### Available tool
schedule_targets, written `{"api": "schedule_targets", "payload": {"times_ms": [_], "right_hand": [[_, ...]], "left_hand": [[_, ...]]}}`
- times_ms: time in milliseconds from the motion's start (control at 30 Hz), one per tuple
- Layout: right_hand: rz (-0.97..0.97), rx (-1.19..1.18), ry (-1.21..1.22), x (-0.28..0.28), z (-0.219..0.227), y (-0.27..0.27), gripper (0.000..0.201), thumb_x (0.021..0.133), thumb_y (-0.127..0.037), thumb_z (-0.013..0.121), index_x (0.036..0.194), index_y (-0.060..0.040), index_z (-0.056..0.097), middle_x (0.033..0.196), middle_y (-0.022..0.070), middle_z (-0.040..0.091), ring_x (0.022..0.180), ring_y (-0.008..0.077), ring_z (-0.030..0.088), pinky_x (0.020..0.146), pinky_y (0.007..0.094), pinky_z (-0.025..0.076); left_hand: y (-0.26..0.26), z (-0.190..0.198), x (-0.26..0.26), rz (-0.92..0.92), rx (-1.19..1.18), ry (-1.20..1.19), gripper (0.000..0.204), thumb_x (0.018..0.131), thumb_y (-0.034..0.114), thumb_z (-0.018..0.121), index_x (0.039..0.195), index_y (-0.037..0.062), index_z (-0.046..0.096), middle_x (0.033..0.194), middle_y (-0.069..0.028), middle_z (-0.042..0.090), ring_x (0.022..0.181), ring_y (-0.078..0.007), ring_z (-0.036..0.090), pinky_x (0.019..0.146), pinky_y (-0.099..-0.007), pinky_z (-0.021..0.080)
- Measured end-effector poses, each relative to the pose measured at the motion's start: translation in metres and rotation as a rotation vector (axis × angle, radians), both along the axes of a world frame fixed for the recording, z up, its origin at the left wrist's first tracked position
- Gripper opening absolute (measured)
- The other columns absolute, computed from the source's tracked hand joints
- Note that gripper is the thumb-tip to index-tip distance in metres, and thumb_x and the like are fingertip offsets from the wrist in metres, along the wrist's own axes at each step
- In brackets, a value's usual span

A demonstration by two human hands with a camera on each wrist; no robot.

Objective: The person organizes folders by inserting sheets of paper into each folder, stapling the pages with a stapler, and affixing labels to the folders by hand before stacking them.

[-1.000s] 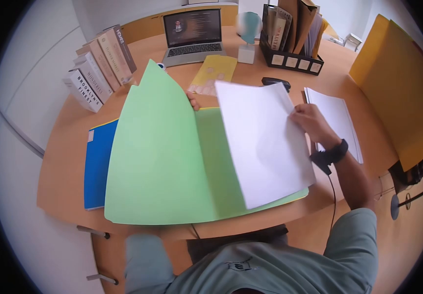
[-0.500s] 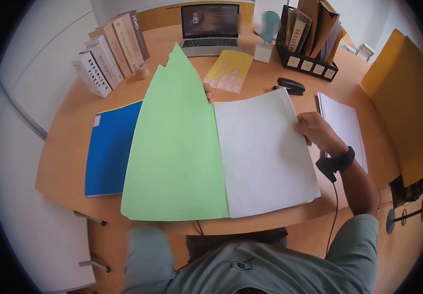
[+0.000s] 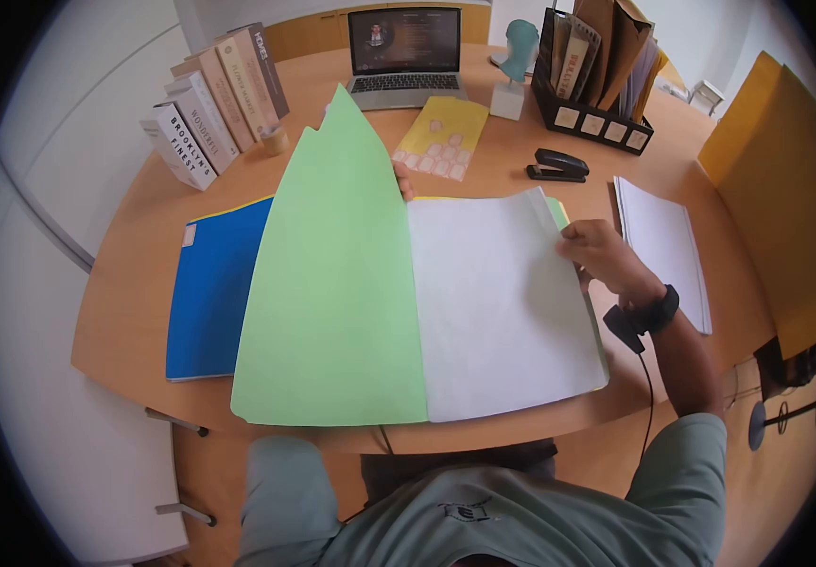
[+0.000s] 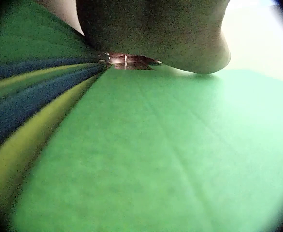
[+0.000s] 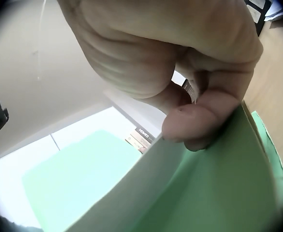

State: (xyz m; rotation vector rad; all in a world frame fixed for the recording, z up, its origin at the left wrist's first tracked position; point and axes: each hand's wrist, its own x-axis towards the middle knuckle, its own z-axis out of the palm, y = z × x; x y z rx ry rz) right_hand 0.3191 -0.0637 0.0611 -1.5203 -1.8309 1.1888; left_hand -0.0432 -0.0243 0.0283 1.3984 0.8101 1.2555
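In the head view a green folder (image 3: 332,293) lies spread in front of me, its left cover raised. My left hand (image 3: 402,180) grips that cover, mostly hidden behind it, with fingers showing at its edge. The left wrist view has the hand (image 4: 151,34) against the green cover (image 4: 180,145), beside blue and yellow layers (image 4: 40,130). White paper (image 3: 507,302) lies over the folder's right half. My right hand (image 3: 611,260) pinches the paper's right edge. Close up in the right wrist view, thumb and fingers of the right hand (image 5: 194,82) hold the paper edge (image 5: 136,188).
A blue folder (image 3: 209,293) lies left, partly under the green one. A paper stack (image 3: 668,250) and black stapler (image 3: 557,166) sit right. Behind are books (image 3: 219,109), a tape roll (image 3: 275,141), a laptop (image 3: 406,57), a yellow patterned sheet (image 3: 443,137), a bust (image 3: 519,57) and a file box (image 3: 597,123).
The white paper, tilted above the folder's right half a second ago, has come down onto it and shifted slightly left. My right hand keeps its pinch; the left still holds the raised cover.
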Motion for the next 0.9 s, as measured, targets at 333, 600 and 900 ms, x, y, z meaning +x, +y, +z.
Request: {"api": "schedule_targets", "payload": {"times_ms": [333,600,900], "right_hand": [[0.006,0.001,-0.013,0.001,0.000,0.002,0.021,0.092,-0.010,0.061,0.097,0.0108,0.062,0.072,0.0086,0.063,0.050,0.0132,0.061,0.045,0.0238,0.047],[0.048,0.011,-0.032,0.004,-0.005,0.004,0.023,0.092,-0.010,0.062,0.099,0.0120,0.061,0.073,0.0106,0.064,0.048,0.0128,0.059,0.044,0.0241,0.046],[0.018,0.299,-0.324,0.000,-0.008,-0.001,0.047,0.091,-0.018,0.066,0.119,0.0189,0.056,0.088,0.0211,0.069,0.079,0.0281,0.068,0.074,0.0362,0.053]], "left_hand": [[0.005,0.002,-0.001,-0.010,0.001,0.005,0.022,0.097,0.016,0.051,0.104,-0.0022,0.060,0.087,-0.0034,0.061,0.081,-0.0121,0.056,0.072,-0.0272,0.047],[0.017,0.003,0.004,-0.027,0.004,0.009,0.022,0.097,0.017,0.051,0.103,-0.0021,0.060,0.087,-0.0033,0.060,0.080,-0.0119,0.056,0.071,-0.0272,0.047],[0.021,0.003,0.007,-0.029,-0.002,0.014,0.022,0.097,0.018,0.051,0.102,-0.0020,0.060,0.085,-0.0032,0.060,0.079,-0.0116,0.055,0.070,-0.0272,0.047]]}}
